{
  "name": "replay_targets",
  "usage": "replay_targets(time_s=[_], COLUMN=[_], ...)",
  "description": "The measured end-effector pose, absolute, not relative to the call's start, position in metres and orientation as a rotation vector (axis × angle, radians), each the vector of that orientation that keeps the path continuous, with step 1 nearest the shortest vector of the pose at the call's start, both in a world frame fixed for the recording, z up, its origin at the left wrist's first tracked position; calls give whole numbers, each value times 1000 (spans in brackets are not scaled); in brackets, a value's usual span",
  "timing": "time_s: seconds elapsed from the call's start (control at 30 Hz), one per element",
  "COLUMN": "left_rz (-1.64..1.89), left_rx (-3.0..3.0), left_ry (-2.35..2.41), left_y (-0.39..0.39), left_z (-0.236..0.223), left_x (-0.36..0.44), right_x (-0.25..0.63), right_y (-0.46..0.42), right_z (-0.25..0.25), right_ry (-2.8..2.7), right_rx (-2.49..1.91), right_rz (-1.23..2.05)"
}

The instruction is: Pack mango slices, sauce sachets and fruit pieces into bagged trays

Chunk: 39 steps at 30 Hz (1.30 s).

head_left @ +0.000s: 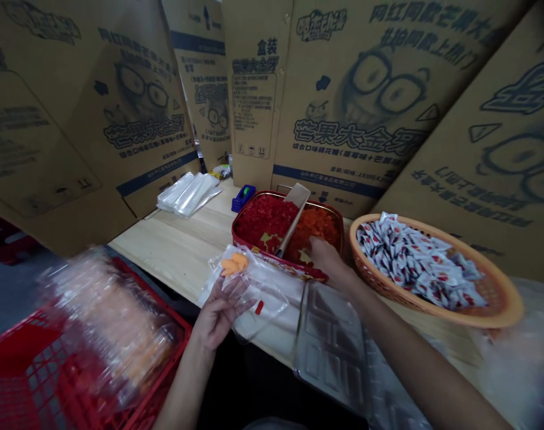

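Note:
My left hand [220, 313] holds a clear plastic bag [254, 286] from beneath, fingers curled on it; a few orange pieces [234, 263] lie inside near its top. My right hand [328, 258] reaches into the red tin [298, 270], over the orange pieces on its right side; its fingertips are hidden in the tin. The tin is split by a cardboard divider [294, 215], with red pieces [266, 220] on the left and orange pieces [314, 224] on the right.
An orange woven basket [491, 310] of small white sachets sits right of the tin. A clear moulded tray [332, 346] lies under my right forearm. A red crate [39, 364] of filled bags stands at the lower left. Cardboard boxes wall the wooden table [173, 245]; flat bags [188, 192] and a blue tape dispenser [243, 197] lie behind.

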<state>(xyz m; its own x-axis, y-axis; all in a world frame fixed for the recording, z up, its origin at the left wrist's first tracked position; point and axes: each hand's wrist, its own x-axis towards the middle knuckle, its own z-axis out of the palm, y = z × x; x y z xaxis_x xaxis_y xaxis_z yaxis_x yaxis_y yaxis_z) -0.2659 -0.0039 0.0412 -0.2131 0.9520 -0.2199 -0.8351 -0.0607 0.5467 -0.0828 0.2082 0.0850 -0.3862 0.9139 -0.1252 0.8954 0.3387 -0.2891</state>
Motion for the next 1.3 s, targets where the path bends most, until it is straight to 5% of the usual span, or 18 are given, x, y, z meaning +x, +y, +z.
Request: replay_targets(time_s=[0.43,0.67,0.9,1.3], left_rz=[1695,1714,1721,1714], left_rx=[225,248,260,263], left_ry=[687,728,719,703], left_y=[2,6,5,0], left_z=[34,37,37,40], left_x=[-262,-257,-255,-250], right_x=[-79,-71,-92,-106], right_y=[250,222,140,119], right_z=[36,80,113,105], right_ry=[-2244,-1937,-2023,-2128], right_rx=[-1575,-1331,-864,-804], right_rz=[1213,1403,1944,1952])
